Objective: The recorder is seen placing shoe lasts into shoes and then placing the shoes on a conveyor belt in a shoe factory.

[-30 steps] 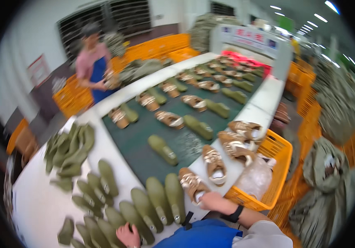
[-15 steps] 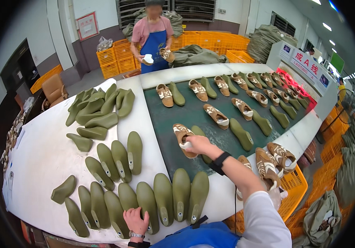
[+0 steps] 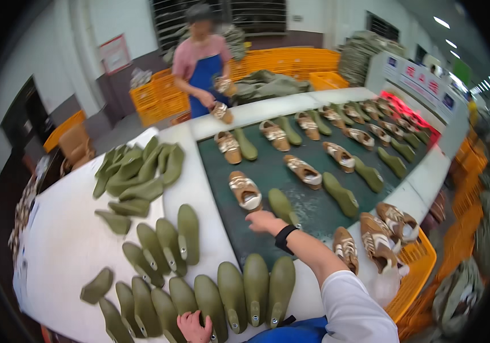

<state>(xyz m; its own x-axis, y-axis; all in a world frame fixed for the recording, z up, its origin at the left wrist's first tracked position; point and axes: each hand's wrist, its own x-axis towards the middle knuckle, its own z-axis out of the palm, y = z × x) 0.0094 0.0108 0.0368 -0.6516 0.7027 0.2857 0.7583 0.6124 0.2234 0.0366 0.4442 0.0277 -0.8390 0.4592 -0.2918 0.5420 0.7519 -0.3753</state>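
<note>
Several olive-green shoe lasts point(image 3: 232, 294) stand in rows on the white tabletop. My left hand point(image 3: 193, 328) rests at the near end of the front row, fingers apart against the lasts, gripping none that I can see. On the dark green belt lies a brown-and-white sneaker point(image 3: 245, 191), toe pointing away. Just behind its heel is my right hand point(image 3: 265, 222), fingers loosely bent and off the shoe's opening; light contact with the heel cannot be ruled out. To the right of that sneaker lies a single green last point(image 3: 282, 207).
Sneakers and lasts alternate along the belt point(image 3: 239, 228). More sneakers point(image 3: 377, 240) sit by an orange crate point(image 3: 419, 268) at the right. A heap of lasts point(image 3: 136, 166) lies at the left. Across the table, a person in a blue apron point(image 3: 202, 74) holds sneakers.
My right hand has let go of the sneaker and drawn back from it; the shoe now lies straighter on the belt. The person opposite has lowered a sneaker toward the table edge.
</note>
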